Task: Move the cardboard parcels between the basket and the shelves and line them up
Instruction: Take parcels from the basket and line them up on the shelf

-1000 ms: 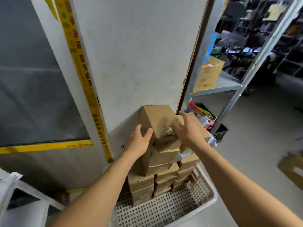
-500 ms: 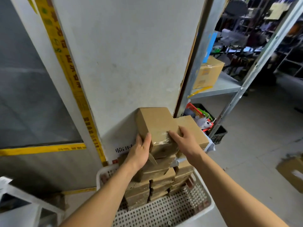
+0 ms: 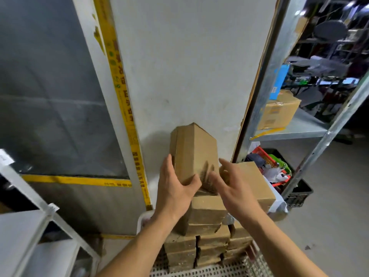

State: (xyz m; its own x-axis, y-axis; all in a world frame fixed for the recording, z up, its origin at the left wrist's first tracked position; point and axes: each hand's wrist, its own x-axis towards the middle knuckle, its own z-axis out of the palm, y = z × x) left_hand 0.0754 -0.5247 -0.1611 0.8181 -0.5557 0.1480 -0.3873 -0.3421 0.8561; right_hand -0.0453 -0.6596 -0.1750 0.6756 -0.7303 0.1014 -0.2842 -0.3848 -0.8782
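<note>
My left hand [image 3: 173, 191] grips the top parcel [image 3: 193, 154], tipped up on end above the stack of parcels [image 3: 203, 236] in the white basket [image 3: 201, 271]. My right hand [image 3: 232, 188] is open beside it, maybe just touching.

Behind: a pale grey wall panel [image 3: 189, 66] stands close behind the raised brown cardboard parcel [image 3: 192, 152], closing that way.
Right: a grey metal shelf upright [image 3: 257, 100] and a large brown cardboard box [image 3: 253, 182] crowd that side.
Below: stacked brown cardboard parcels [image 3: 201, 232] fill the white perforated plastic basket [image 3: 199, 271].
Left: a white frame [image 3: 30, 198] stands well apart.
Open: bare grey floor [image 3: 329, 216] at the right.
</note>
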